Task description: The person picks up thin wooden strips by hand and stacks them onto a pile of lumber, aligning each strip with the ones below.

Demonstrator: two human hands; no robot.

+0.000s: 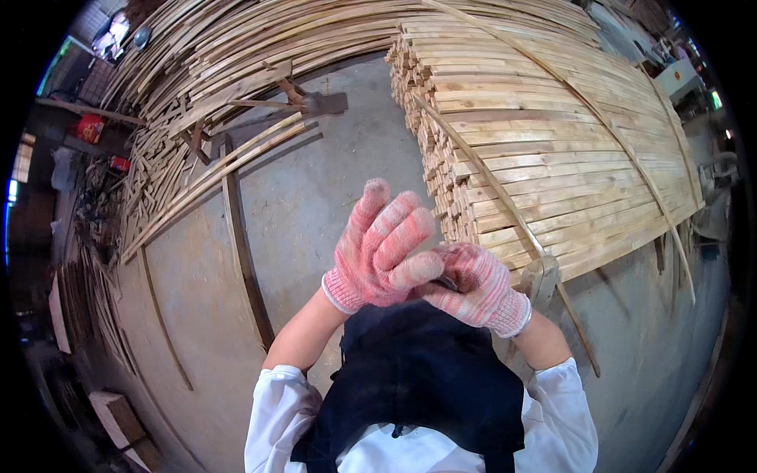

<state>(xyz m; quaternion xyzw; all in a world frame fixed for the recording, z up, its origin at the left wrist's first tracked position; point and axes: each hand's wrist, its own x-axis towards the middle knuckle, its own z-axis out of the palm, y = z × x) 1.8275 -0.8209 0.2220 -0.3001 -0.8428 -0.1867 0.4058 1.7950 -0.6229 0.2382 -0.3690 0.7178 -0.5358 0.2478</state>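
Observation:
Both my hands wear pink-and-white knitted work gloves and meet in front of my dark apron (pixel 418 363). My left hand (pixel 378 244) is open, palm turned up, its fingers apart and its thumb reaching toward the other hand. Against that thumb, my right hand (pixel 477 288) is closed, fingers curled inward. A dark patch shows between its fingers; whether this is a held thing or a soiled part of the glove, I cannot make out. White sleeves are pushed up to the forearms.
A large stack of pale wooden strips (pixel 552 126) stands at the right, with long sticks (pixel 607 118) lying across it. Loose strips (pixel 260 39) heap up at the back left around a wooden trestle (pixel 229 98). A long beam (pixel 240 244) lies on the grey floor (pixel 315 181).

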